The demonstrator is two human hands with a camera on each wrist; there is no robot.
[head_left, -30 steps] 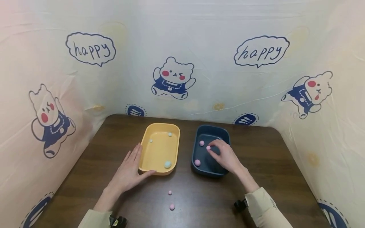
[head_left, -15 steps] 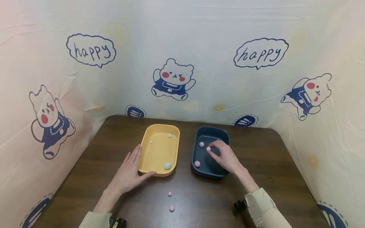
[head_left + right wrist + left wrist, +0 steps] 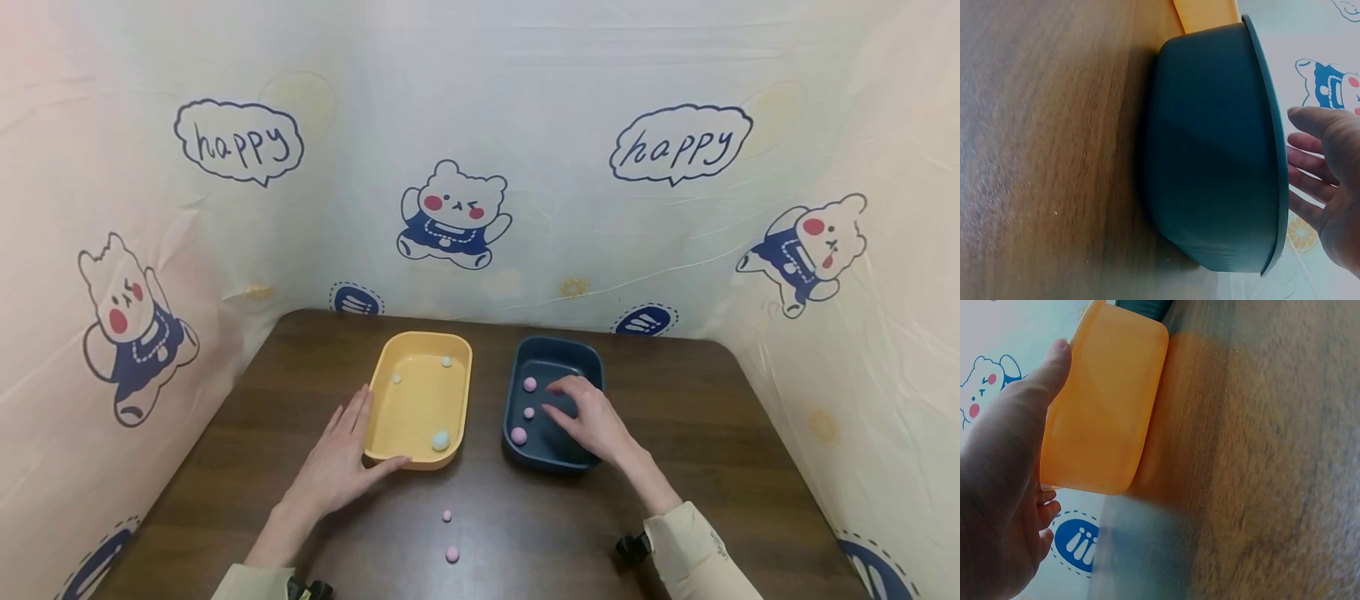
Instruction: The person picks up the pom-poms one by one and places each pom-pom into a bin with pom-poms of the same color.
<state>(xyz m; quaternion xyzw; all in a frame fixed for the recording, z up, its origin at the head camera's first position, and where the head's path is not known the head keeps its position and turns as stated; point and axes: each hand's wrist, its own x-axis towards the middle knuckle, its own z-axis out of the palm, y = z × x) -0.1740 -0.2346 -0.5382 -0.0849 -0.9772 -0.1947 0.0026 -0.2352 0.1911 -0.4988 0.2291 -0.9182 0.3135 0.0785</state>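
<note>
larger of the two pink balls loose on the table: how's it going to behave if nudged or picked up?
The larger loose pink ball looks round, so a nudge would probably roll it. The table shows a sheen, suggesting little grip. Small beside the left hand, it's likely light.

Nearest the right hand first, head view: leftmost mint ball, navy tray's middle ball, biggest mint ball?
1. Middle ball: navy tray, just left of the right hand.
2. Biggest mint ball: yellow tray, near right corner.
3. Leftmost mint ball: that tray's left side.
</note>
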